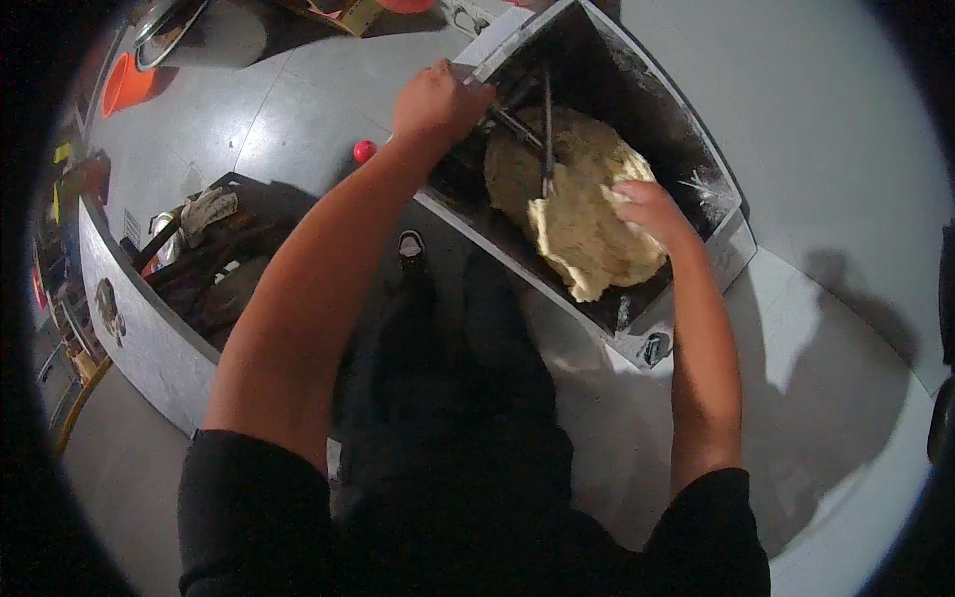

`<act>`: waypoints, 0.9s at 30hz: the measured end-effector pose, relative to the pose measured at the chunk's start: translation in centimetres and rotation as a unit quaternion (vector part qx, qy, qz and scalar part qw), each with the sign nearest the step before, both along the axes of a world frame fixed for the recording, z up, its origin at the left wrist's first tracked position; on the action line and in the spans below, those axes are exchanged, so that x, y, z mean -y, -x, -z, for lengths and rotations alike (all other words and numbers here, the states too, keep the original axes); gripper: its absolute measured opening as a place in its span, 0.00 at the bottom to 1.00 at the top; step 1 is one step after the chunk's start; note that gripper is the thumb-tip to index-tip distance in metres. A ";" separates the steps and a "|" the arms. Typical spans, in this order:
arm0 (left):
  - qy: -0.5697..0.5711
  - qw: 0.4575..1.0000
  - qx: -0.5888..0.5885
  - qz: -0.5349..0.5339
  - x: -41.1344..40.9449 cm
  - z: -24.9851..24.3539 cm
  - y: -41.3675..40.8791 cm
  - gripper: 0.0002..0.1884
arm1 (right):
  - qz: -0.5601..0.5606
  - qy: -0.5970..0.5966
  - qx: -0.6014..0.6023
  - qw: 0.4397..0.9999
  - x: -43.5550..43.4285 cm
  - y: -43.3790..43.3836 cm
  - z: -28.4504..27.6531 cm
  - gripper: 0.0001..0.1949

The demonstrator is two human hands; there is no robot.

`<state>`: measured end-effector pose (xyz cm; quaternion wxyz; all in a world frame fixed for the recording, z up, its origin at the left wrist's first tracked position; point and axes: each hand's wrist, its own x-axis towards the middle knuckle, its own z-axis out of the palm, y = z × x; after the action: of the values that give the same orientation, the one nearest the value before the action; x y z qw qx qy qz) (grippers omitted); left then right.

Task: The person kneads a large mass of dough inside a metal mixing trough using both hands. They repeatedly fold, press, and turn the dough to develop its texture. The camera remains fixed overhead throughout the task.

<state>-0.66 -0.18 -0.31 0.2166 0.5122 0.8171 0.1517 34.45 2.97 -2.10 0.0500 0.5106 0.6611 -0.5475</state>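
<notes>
A large slab of pale, rough dough (589, 216) lies in a deep metal trough (515, 298), apparently that of a dough mixer. Dark metal mixing bars (548, 127) cross above the dough, and one reaches down to its surface. My right hand (649, 213) grips the dough's right edge, where a lighter, torn face shows; some fingertips are hidden in it. At the trough's upper left rim, my left hand (440, 104) is closed with its fingers curled over the edge. The underside of that grip is out of sight.
A red ball knob (365, 151) sits just outside the trough. To the left stands a second metal bin (149, 358) with a cloth (209, 209) and assorted items inside. An orange bucket (128, 83) and a large metal pot (224, 37) stand farther off.
</notes>
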 end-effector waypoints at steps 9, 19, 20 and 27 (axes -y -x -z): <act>0.001 1.000 0.030 0.003 -0.2 -0.4 -0.3 0.28 | 0.286 -0.147 -0.006 0.947 -1.3 -1.7 -1.0 0.24; 0.028 0.999 0.014 -0.013 -0.5 -0.7 -0.5 0.29 | 0.162 -0.340 0.284 0.882 -3.2 1.3 1.5 0.29; 0.023 1.000 0.010 -0.014 -0.5 -0.6 -0.4 0.29 | 0.161 -0.342 0.299 0.876 -3.2 1.8 1.4 0.29; 0.018 1.000 0.006 -0.009 -0.4 -0.5 -0.4 0.29 | 0.175 -0.394 0.299 0.852 -2.6 1.7 3.7 0.29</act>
<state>-0.21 0.19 0.22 0.2294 0.5003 0.8227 0.1423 32.76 5.53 -5.79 -0.0564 0.7338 0.6742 -0.0621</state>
